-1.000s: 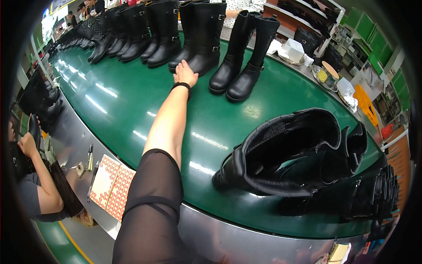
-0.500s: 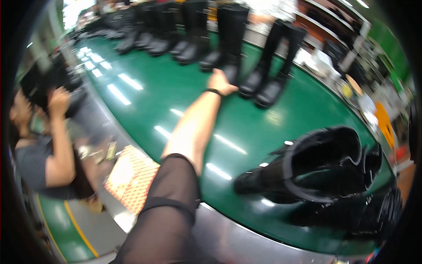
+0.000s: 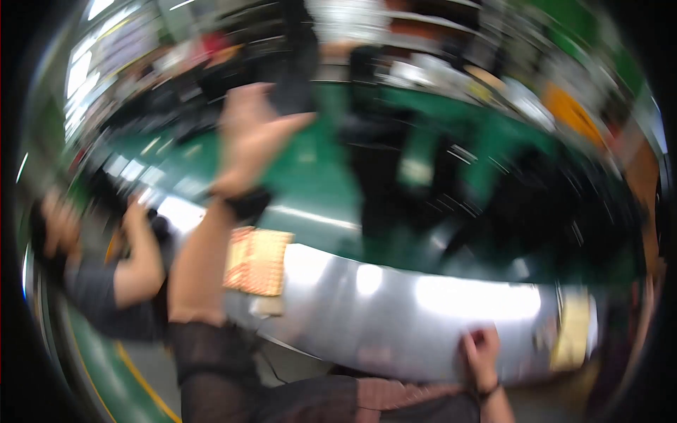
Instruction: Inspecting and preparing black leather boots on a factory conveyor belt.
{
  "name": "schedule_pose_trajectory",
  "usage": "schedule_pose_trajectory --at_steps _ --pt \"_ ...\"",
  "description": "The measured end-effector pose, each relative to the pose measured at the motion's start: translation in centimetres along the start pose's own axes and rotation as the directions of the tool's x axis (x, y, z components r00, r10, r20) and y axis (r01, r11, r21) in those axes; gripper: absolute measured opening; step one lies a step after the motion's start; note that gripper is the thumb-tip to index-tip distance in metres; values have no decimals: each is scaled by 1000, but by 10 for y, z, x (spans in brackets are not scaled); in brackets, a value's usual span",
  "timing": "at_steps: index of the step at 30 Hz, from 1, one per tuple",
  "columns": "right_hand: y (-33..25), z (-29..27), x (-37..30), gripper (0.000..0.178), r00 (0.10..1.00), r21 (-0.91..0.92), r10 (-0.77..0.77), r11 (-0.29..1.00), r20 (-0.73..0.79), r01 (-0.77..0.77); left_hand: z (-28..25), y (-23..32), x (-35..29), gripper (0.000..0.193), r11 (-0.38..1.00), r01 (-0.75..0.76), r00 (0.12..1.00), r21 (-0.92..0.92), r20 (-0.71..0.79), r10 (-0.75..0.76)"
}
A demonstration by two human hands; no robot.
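Observation:
My left hand [image 3: 248,130] is raised over the green table [image 3: 310,190], its thumb stretched to the right. A dark tall boot [image 3: 295,67] lies between thumb and fingers; the grip looks closed on it, though motion smears the edges. Low in the view, my right hand [image 3: 483,352] is over the metal border [image 3: 395,310] nearest me, fingers curled and no object visible in them. More black boots [image 3: 550,204] make a blurred dark mass on the table's right side. Another black boot [image 3: 374,116] is to the right of my left hand.
A row of dark boots [image 3: 162,109] lines the table's far left. On the metal border lie an orange-patterned pad [image 3: 261,261] and a yellowish block [image 3: 572,331]. A co-worker [image 3: 113,282] is at the left. Shelves and an orange object [image 3: 575,113] stand behind.
My left hand has come up from the boot row with a boot and appears larger. My right hand has come into view. The view has turned, and everything is more blurred.

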State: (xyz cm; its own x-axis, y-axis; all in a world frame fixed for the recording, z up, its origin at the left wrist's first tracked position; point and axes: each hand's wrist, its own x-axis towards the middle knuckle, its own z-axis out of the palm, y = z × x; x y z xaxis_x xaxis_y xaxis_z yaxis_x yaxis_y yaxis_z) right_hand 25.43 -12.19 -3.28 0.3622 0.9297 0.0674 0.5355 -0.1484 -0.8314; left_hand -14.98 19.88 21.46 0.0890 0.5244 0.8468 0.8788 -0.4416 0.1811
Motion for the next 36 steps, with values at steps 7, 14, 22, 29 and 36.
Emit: schedule_pose_trajectory --at_steps 7,14,22,29,36 --pt "-12 -58 -57 9 906 -262 -378 909 -191 324 -123 164 -97 75 497 555 820 -667 539 -192" --pt "40 -207 -43 10 700 -522 -213 812 -681 -261 -123 247 -176 89 480 653 640 -587 765 65" --pt "93 -234 61 26 904 -625 39 710 -426 -326 -86 298 -199 79 487 737 404 -469 883 239" --pt "131 -211 95 21 942 -895 -20 319 -335 -312 -84 295 -198 77 465 771 365 -435 900 237" --pt "115 -242 80 16 799 -761 -261 556 -541 -334 -87 290 -192 74 400 853 259 -337 936 237"
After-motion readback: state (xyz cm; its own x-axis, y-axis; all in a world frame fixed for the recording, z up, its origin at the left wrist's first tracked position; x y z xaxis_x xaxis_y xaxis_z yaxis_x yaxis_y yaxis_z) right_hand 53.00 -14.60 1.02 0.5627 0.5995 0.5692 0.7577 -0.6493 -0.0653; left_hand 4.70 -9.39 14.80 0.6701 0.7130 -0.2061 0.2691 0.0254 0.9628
